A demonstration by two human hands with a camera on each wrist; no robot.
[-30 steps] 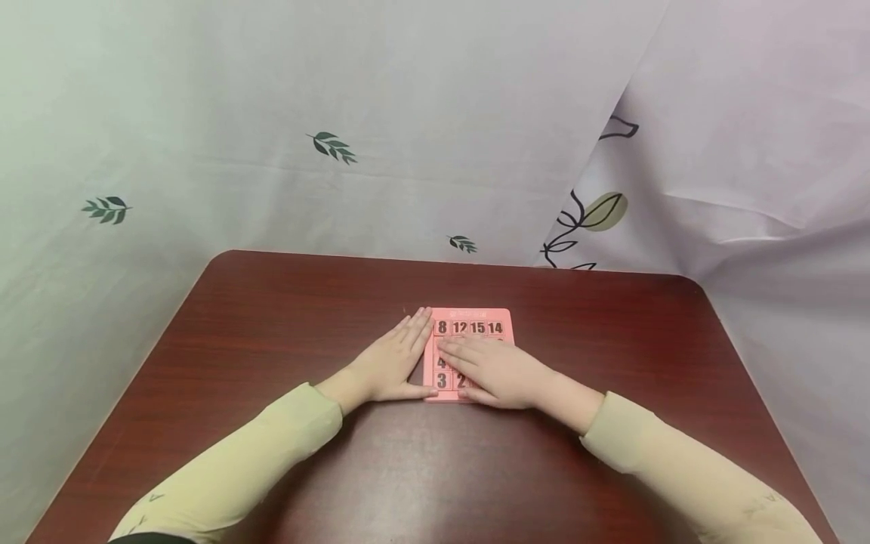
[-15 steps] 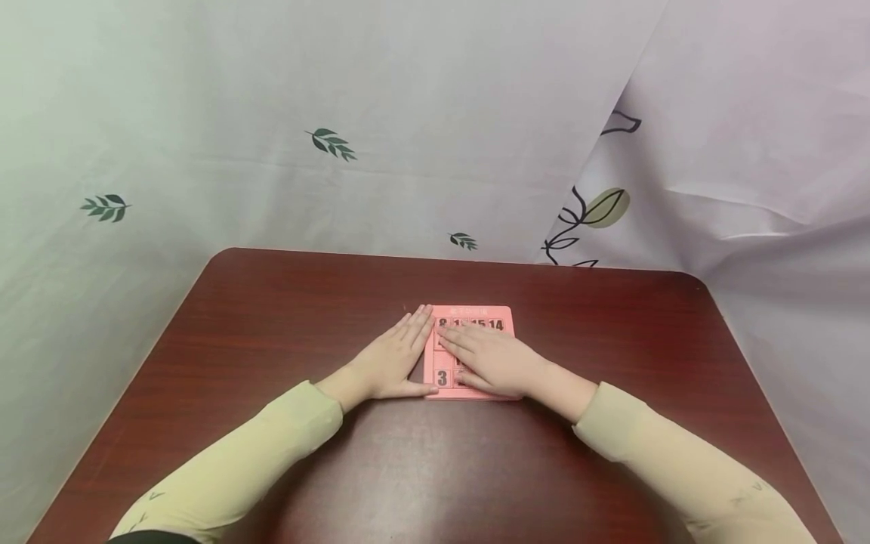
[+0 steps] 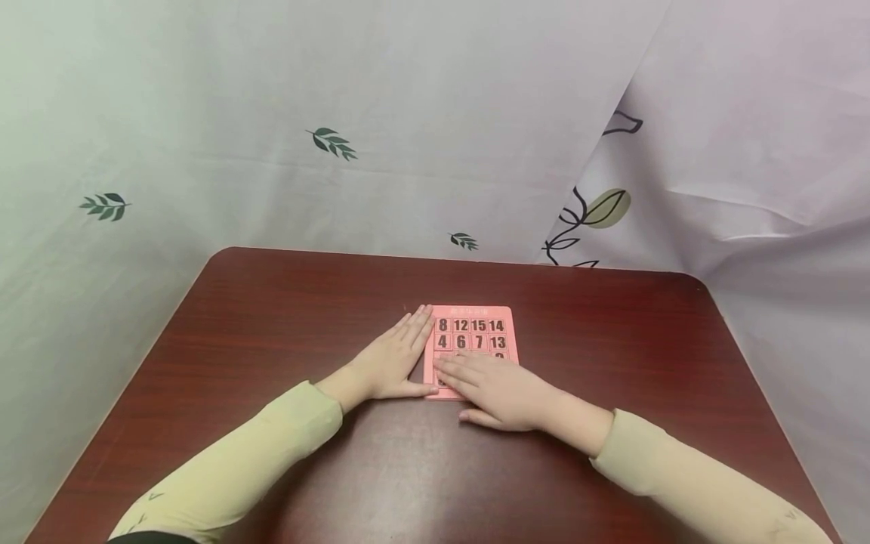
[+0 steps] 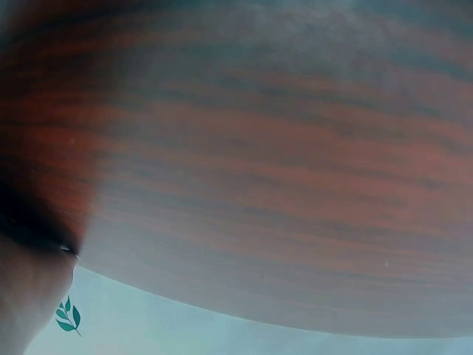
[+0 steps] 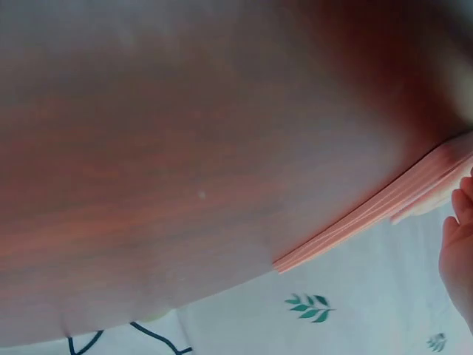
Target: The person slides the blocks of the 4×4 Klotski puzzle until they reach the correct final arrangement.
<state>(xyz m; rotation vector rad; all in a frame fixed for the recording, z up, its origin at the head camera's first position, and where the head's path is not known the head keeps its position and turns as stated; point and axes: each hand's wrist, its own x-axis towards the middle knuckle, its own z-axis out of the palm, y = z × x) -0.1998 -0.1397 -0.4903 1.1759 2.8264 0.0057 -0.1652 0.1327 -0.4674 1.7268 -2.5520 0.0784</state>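
A pink number sliding puzzle (image 3: 470, 311) lies flat on the dark red wooden table. Its top two rows read 8, 12, 15, 14 and 4, 6, 7, 13. My left hand (image 3: 390, 363) lies along its left edge, fingers straight and thumb at the near left corner. Over the lower rows lies my right hand (image 3: 503, 387), fingers extended to the left and covering most of those tiles; its thumb is just off the near edge. In the right wrist view the puzzle's side (image 5: 355, 225) shows, with fingers (image 5: 462, 207) beyond it.
The brown table (image 3: 306, 302) has rounded far corners. White cloth (image 3: 408, 113) with leaf prints hangs behind it and at both sides. Both forearms, in pale sleeves (image 3: 238, 453), reach in from the near corners.
My right hand slid slightly up across the puzzle, then down toward its near edge, uncovering the top two rows. My left hand stayed at the left edge.
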